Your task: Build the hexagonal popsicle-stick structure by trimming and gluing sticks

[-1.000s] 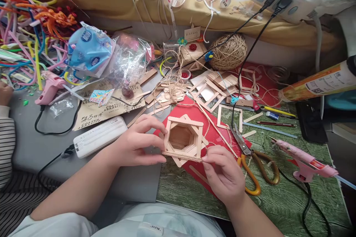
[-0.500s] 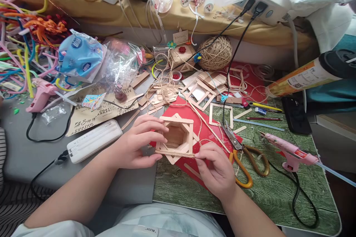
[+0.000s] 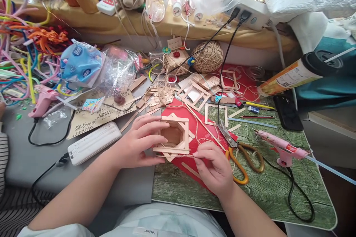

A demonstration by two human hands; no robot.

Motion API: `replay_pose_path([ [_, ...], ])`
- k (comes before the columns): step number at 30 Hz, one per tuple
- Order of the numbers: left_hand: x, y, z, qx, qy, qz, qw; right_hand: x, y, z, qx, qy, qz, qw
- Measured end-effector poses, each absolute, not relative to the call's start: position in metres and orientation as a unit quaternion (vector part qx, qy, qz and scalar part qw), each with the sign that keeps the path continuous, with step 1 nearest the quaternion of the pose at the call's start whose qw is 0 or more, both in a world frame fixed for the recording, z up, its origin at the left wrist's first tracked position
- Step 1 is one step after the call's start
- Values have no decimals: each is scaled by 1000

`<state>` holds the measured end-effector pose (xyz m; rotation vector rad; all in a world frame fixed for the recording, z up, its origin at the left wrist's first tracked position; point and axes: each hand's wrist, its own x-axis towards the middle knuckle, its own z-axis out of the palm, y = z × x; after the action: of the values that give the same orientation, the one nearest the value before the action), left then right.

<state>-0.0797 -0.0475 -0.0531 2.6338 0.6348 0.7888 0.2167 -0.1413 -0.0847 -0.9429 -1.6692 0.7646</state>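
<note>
A hollow box of stacked popsicle sticks (image 3: 185, 133) lies in front of me, its opening facing up toward me. My left hand (image 3: 139, 140) grips its left side, fingers over the rim and thumb at the lower edge. Along the box's near side runs a strand of twine (image 3: 178, 155). My right hand (image 3: 214, 166) pinches that twine near the box's lower right corner. Under the box lies a red sheet (image 3: 201, 120). Scissors with orange handles (image 3: 239, 155) rest just right of my right hand.
A pink glue gun (image 3: 283, 148) lies at the right, another glue gun (image 3: 43, 100) at the left. Behind are a twine ball (image 3: 208, 55), loose sticks (image 3: 161, 96) and black cords. A white power bank-like block (image 3: 94, 142) lies by my left forearm. A tall cup (image 3: 294, 76) stands right.
The view has shifted slightly. The twine, which lay against the box's near stick, now runs just below it, pulled straight by my right hand. My left hand keeps its hold.
</note>
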Motion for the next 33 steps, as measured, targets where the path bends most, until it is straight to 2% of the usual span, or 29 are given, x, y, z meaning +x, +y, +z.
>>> replay_pose_path([
  [7, -83, -48, -54, 909, 205, 315, 178, 221, -150, -79, -383, -680, 304, 547],
  [11, -84, -49, -58, 910, 203, 293, 211, 222, -155, -66, -399, -663, 305, 556],
  [17, -77, -54, -66, 915, 211, 271, 213, 230, -157, -48, -384, -712, 277, 519],
  [22, -75, -55, -67, 912, 208, 282, 212, 235, -159, -35, -390, -724, 302, 482],
  [30, -76, -57, -66, 897, 183, 308, 261, 197, -136, 4, -346, -763, 342, 424],
  [33, -75, -60, -69, 894, 201, 301, 265, 183, -122, 12, -337, -772, 329, 427],
])
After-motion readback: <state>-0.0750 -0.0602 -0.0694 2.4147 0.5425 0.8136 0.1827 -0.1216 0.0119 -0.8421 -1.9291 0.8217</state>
